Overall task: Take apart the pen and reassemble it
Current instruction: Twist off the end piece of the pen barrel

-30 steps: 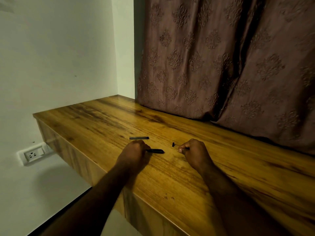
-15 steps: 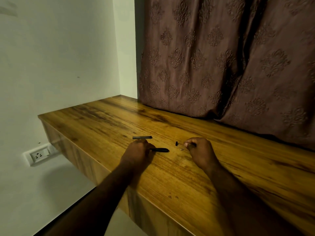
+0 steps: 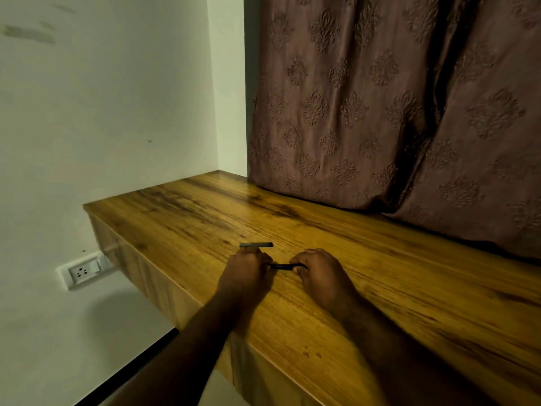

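Pen (image 3: 281, 266): thin dark barrel held level just above the tabletop (image 3: 380, 288), between the two hands.
Left hand (image 3: 244, 276): fingers clamped on the barrel's left end.
Right hand (image 3: 320, 276): fingers closed on the right end; anything small pinched there hidden.
Cap (image 3: 256, 245): loose on the tabletop, just beyond the left hand.
Handling: likely light, stiff, smooth; best pinched near each end, lightly, small inner parts easily dropped.

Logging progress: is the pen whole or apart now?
Apart: one dark piece lies alone on the table; both hands grip another.
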{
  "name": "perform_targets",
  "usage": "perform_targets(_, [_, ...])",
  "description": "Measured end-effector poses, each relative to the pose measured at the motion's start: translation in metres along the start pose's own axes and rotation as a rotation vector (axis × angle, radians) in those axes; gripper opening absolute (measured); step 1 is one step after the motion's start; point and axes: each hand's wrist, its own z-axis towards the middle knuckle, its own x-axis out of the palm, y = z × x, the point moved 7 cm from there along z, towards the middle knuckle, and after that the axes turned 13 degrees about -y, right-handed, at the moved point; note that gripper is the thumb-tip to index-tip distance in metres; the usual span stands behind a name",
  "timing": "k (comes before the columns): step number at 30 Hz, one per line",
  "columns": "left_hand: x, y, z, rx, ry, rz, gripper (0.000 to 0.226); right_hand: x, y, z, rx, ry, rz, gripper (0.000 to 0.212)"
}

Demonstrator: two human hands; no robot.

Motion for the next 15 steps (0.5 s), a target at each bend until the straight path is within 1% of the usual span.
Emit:
perform_targets(4, [0.0022, 0.0086, 0.0001, -0.075, 0.002, 0.024, 0.034, -0.0004, -0.0049, 0.0019, 0.006, -0.033, -0.027, 0.027])
perform_targets(7, [0.0042, 0.0094, 0.0001, -0.053, 0.000, 0.027, 0.038, 0.0009, -0.0033, 0.0014, -0.021, -0.023, -0.021, 0.025])
perform_targets(12, [0.0058, 0.0093, 0.0012, -0.061, 0.018, 0.053, 0.033, 0.0002, -0.0048, 0.0010, 0.004, -0.020, -0.014, 0.024])
perform_targets(15, [0.0073, 0.0133, -0.0005, -0.133, 0.022, 0.006, 0.029, -0.0020, -0.0038, 0.0003, 0.012, -0.027, 0.015, 0.027])
